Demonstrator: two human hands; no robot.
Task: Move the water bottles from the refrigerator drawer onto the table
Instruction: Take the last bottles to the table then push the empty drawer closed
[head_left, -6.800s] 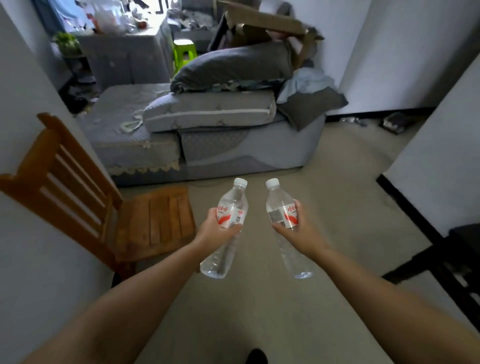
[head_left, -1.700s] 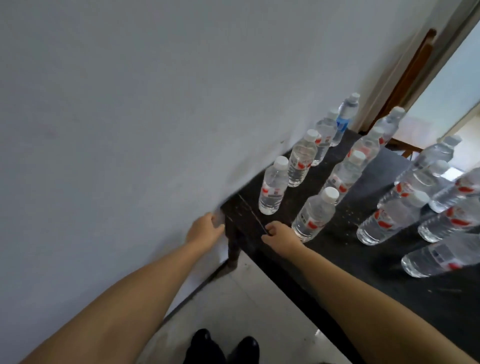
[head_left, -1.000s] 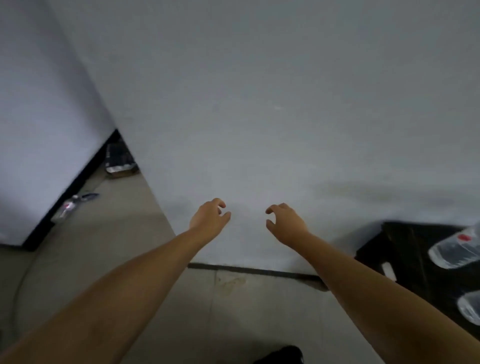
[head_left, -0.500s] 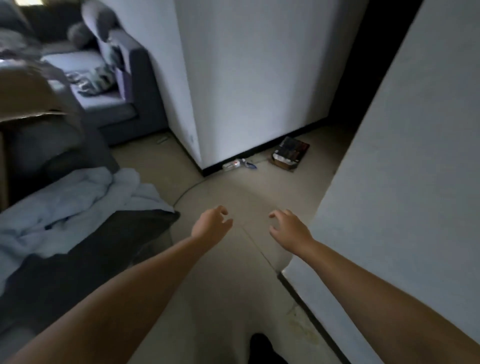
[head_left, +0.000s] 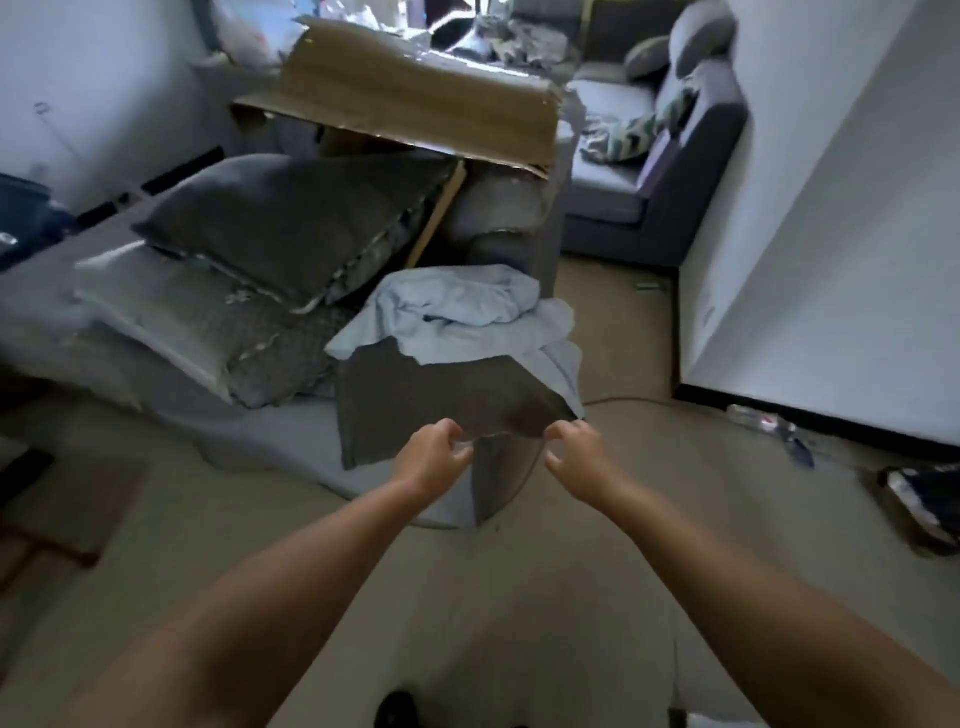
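— Where do we stand, and what are we carrying?

— Nothing. Our left hand (head_left: 434, 457) and right hand (head_left: 576, 457) are both held out in front of us over the floor (head_left: 623, 561), fingers loosely curled, each holding nothing. No water bottles, refrigerator drawer or table show in this view, so we cannot say where they lie from here.

— What sits ahead of the hands?

— Just beyond both hands, a dark cloth (head_left: 441, 400) hangs off the sofa (head_left: 291, 431), with a pale blue sheet (head_left: 462, 317) bunched above it. Farther off, past the left hand, lie grey cushions (head_left: 270, 228) under a sheet of cardboard (head_left: 415, 98). Well out to the right of our right hand, small litter (head_left: 774, 423) lies along the foot of the white wall (head_left: 831, 234).

— So what could go wrong?

— We judge this an empty-handed walk back for more bottles. The hanging cloth is close to our fingers and could snag them. A thin cable (head_left: 623, 401) seems to cross the floor beyond the right hand, a likely trip. On the return, with both hands full, nothing would be free to break a stumble.
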